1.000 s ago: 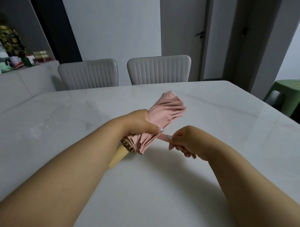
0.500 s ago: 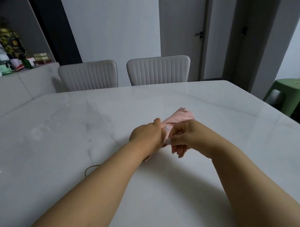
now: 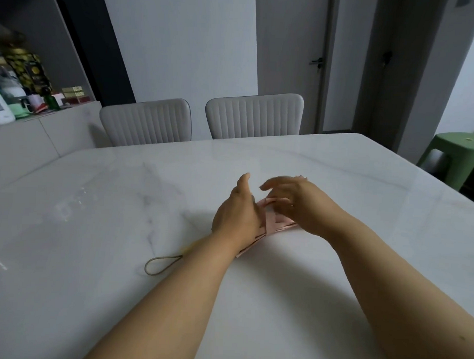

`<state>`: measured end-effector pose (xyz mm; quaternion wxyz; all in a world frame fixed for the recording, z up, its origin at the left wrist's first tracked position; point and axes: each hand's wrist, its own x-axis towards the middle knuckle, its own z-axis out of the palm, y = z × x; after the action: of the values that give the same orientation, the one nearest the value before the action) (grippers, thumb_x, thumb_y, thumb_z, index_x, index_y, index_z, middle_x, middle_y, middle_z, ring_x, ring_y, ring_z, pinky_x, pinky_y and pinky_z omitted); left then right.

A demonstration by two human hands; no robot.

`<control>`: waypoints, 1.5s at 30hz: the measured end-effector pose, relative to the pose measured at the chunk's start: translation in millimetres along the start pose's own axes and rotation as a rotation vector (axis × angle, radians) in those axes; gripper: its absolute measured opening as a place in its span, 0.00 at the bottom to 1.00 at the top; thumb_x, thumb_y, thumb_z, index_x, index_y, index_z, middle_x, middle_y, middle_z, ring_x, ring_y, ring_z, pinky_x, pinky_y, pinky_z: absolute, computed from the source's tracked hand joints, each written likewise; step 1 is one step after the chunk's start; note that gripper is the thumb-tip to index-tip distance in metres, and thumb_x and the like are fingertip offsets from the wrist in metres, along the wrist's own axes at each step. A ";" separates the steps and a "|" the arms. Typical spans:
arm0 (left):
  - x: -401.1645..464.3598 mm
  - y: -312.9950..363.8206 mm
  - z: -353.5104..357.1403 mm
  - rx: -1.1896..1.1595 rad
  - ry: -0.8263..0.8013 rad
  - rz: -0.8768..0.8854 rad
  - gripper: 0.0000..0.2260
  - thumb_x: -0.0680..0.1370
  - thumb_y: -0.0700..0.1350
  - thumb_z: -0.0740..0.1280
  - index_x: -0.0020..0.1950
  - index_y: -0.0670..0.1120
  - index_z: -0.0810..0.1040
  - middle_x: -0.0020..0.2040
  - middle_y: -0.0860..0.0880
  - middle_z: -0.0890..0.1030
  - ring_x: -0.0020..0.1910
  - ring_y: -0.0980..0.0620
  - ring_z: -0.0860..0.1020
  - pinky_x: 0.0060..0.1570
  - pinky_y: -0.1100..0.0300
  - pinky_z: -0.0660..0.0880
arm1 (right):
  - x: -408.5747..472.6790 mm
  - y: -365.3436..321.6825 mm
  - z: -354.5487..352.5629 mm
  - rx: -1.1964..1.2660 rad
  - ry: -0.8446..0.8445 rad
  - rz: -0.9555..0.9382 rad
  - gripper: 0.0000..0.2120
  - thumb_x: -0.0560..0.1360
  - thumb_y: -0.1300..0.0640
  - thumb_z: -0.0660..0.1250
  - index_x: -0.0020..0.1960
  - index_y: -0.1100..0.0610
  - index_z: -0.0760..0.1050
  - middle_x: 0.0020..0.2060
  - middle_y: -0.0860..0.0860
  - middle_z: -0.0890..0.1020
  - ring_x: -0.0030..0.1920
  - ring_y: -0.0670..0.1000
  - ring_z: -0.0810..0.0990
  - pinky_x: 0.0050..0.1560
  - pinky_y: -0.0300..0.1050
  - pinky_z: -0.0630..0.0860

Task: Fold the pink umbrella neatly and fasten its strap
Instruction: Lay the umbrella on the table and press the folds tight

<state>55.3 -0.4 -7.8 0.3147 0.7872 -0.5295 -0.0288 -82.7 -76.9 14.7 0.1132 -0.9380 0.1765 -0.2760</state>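
Pink umbrella (image 3: 276,226) lies folded on desk (image 3: 338,183); strap (image 3: 270,220) appears wrapped, fastening unconfirmed. Left hand (image 3: 238,211) and right hand (image 3: 299,205): grip wide, holding nothing.

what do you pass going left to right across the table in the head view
cord loop → left hand → pink umbrella → right hand, all on or over the white table

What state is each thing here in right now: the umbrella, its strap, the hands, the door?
Pink folded umbrella: lying on the white marble table.
Pink strap: wrapped across it; fastening unclear.
Beige wrist loop: flat on table.
Left hand: open, beside umbrella.
Right hand: open, blurred.
Grey door: shut.
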 end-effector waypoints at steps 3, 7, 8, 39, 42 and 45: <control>2.1 -10.7 -3.8 -0.131 0.002 -0.025 0.23 0.81 0.42 0.54 0.77 0.49 0.57 0.67 0.48 0.74 0.63 0.45 0.73 0.61 0.55 0.69 | 0.1 6.3 5.4 0.050 0.010 0.173 0.07 0.78 0.55 0.66 0.47 0.58 0.80 0.34 0.39 0.76 0.40 0.39 0.73 0.41 0.31 0.67; -9.4 -28.5 -6.7 0.230 -0.191 0.030 0.21 0.81 0.53 0.55 0.73 0.48 0.64 0.68 0.48 0.75 0.65 0.45 0.72 0.58 0.55 0.69 | 1.9 6.5 10.6 -0.010 0.044 0.170 0.10 0.78 0.53 0.65 0.51 0.58 0.81 0.37 0.38 0.73 0.35 0.34 0.67 0.38 0.26 0.62; -12.4 -32.0 -7.0 0.299 -0.208 0.061 0.21 0.79 0.56 0.58 0.69 0.48 0.68 0.65 0.48 0.76 0.63 0.46 0.73 0.54 0.56 0.70 | 1.8 6.0 11.8 -0.029 0.057 0.161 0.10 0.78 0.53 0.65 0.50 0.58 0.81 0.37 0.41 0.75 0.36 0.37 0.69 0.37 0.29 0.61; -45.6 -31.8 2.7 0.376 -0.045 0.373 0.30 0.75 0.57 0.66 0.73 0.44 0.65 0.66 0.48 0.71 0.65 0.46 0.68 0.65 0.57 0.64 | -17.4 -9.7 6.4 0.087 -0.017 0.166 0.05 0.74 0.56 0.71 0.47 0.52 0.85 0.44 0.46 0.84 0.45 0.47 0.80 0.47 0.42 0.74; -48.8 -28.7 1.0 0.298 -0.013 0.362 0.24 0.75 0.51 0.68 0.68 0.45 0.70 0.59 0.46 0.72 0.60 0.45 0.69 0.61 0.57 0.66 | -16.6 -14.4 4.4 0.109 -0.043 0.250 0.02 0.72 0.54 0.72 0.43 0.49 0.84 0.40 0.43 0.81 0.43 0.45 0.79 0.43 0.41 0.72; -53.7 -31.2 8.4 0.393 0.077 0.441 0.22 0.65 0.45 0.75 0.56 0.41 0.77 0.47 0.45 0.76 0.45 0.42 0.76 0.44 0.53 0.75 | -16.6 -18.9 1.9 0.100 -0.071 0.284 0.01 0.70 0.54 0.74 0.41 0.50 0.82 0.39 0.41 0.79 0.42 0.45 0.77 0.40 0.37 0.70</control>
<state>54.0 48.9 -46.4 0.1748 0.6995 -0.6709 0.1732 -89.7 -52.9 11.1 0.2039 -0.9060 0.2891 -0.2323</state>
